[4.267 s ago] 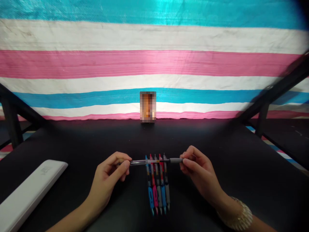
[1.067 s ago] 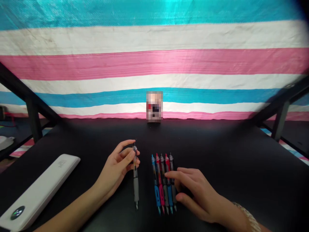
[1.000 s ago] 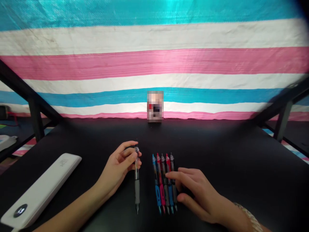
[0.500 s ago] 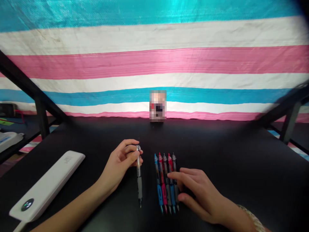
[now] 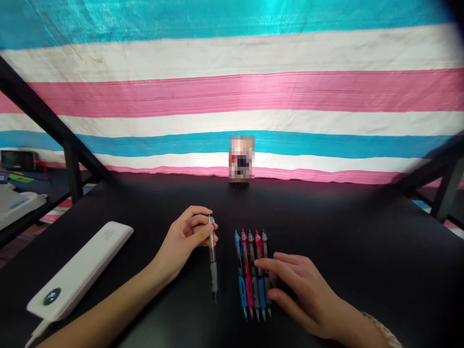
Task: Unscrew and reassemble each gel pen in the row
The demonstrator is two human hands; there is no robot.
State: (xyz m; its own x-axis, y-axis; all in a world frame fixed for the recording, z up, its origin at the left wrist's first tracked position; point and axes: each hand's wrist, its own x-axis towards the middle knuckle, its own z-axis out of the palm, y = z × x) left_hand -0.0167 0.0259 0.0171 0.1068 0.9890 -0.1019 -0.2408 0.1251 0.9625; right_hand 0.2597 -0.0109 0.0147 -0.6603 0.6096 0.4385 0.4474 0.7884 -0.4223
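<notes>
My left hand pinches a retractable pen between thumb and fingers near its clicker end. The pen has a clear barrel and a grey grip, and its tip points toward me. To its right, several similar pens lie side by side in a row, among them a blue-grip pen, a pink-grip pen and a grey-grip pen. My right hand rests at the right side of this row, index fingertip over the pens and thumb apart by the rightmost one. Nothing is held in it.
A white power bank with a round display and a cable lies on the black table at the left. A small blurred-out object stands at the back edge. Black frame bars flank the table before a striped sheet.
The camera view has shifted slightly, so the scene sits a little further right. The tip of the pen in my left hand has risen slightly. My right hand stays by the row.
</notes>
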